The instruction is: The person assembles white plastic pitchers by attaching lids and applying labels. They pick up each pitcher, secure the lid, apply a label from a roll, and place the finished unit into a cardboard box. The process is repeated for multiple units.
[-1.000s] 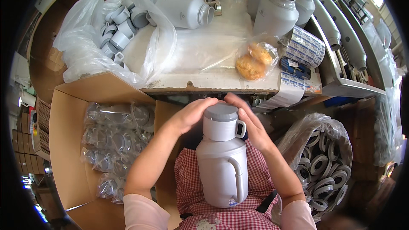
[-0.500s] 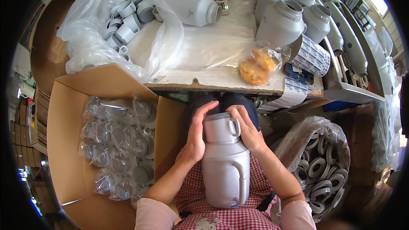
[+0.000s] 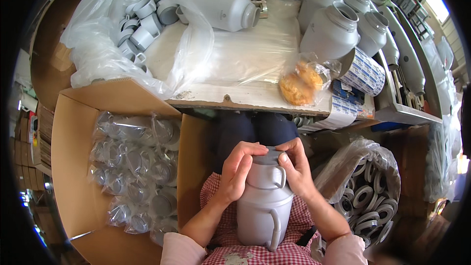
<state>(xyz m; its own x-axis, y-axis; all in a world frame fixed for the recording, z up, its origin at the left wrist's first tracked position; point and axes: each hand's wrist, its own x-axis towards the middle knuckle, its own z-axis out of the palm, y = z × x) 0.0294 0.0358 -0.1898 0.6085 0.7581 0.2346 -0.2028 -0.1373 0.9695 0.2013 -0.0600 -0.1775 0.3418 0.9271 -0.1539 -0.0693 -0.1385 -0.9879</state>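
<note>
On my lap stands a light grey thermos jug (image 3: 257,218) with a loop handle, upright and leaning slightly. A grey cup (image 3: 262,175) sits upside down over its mouth, its small handle to the right and its darker base on top. My left hand (image 3: 239,168) presses along the cup's left side, fingers bent over the base. My right hand (image 3: 297,167) grips the cup's right edge above its handle, thumb on the near side. The join under the cup shows as a thin line.
At left, an open cardboard box (image 3: 73,167) holds several bagged jugs. A plastic-lined bin of grey rings (image 3: 365,198) stands at right. On the bench (image 3: 245,95) lie cups in a plastic bag (image 3: 93,64), lidless jugs (image 3: 331,29), bagged pastries (image 3: 299,86) and a label roll (image 3: 363,71).
My hands have drawn nearer to me, and their fingers have moved from the cup's sides onto its top. The jug has shifted slightly toward me and right.
</note>
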